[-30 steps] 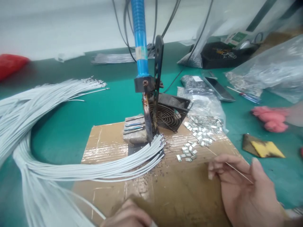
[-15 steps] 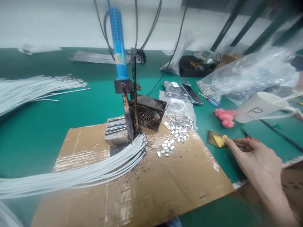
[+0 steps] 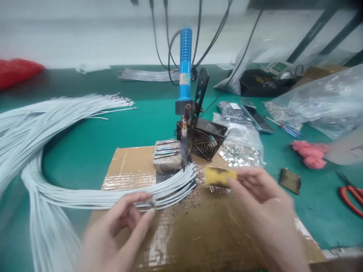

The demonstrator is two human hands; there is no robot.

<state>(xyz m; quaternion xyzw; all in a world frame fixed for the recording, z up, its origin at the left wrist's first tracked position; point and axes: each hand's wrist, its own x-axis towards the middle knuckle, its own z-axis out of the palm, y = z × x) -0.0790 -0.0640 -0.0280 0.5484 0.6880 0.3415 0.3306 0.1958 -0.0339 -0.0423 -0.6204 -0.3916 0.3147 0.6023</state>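
Sponge [image 3: 219,176]: small yellow pad with scorched dark marks, pinched in the right hand [image 3: 256,196] fingertips, held just above the cardboard [image 3: 198,230] beside the wire [image 3: 119,198] ends under the blue iron [image 3: 185,64]. Left hand [image 3: 119,226] pinches something small at the wires; cannot tell what. Half a second ago the right hand was only reaching the sponge out on the green mat [image 3: 113,128]; near cardboard lies bare, clips [image 3: 239,155] and fan [image 3: 205,138] crowd behind.

A yellow sponge [image 3: 219,176] with dark scorch marks, pale grey-white wires [image 3: 85,196], a blue-handled soldering iron [image 3: 185,64], brown cardboard [image 3: 198,226], silvery clips [image 3: 241,155], pink lumps [image 3: 310,155] and red-handled scissors [image 3: 350,198] sit on the green worktop [image 3: 113,128].
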